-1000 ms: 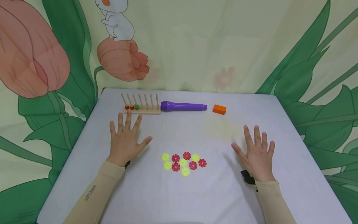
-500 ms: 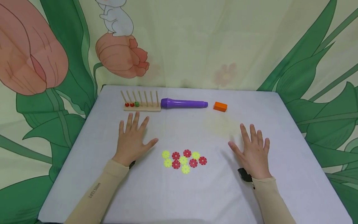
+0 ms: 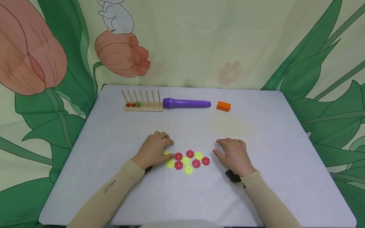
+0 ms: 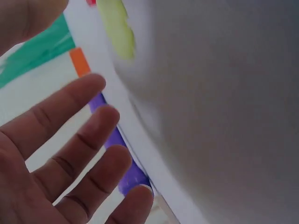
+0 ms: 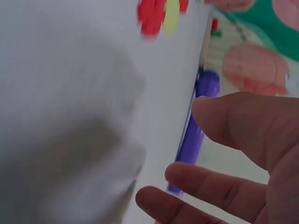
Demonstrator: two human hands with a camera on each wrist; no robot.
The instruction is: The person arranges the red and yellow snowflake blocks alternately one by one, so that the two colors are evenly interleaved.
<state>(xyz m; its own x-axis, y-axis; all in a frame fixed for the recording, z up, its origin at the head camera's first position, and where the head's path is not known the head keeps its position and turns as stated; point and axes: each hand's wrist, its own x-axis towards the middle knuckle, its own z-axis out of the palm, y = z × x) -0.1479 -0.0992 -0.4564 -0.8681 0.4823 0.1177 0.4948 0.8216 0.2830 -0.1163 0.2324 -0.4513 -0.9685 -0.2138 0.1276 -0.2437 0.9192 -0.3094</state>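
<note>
The left hand (image 3: 153, 149) at nine o'clock and right hand (image 3: 235, 155) at three, empty, fingers loosely parted, seemingly reach for flat red and yellow scalloped discs (image 3: 186, 161) between them, needing a fingertip pinch next.

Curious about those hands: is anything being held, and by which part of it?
Nothing is held: the left hand and right hand are empty, near flat, notched, round red and yellow discs.

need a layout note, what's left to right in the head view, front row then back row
Front: left hand, flat red flower-shaped discs, right hand. Back: pale wooden peg rack, long purple rod-shaped object, orange rectangular block.
</note>
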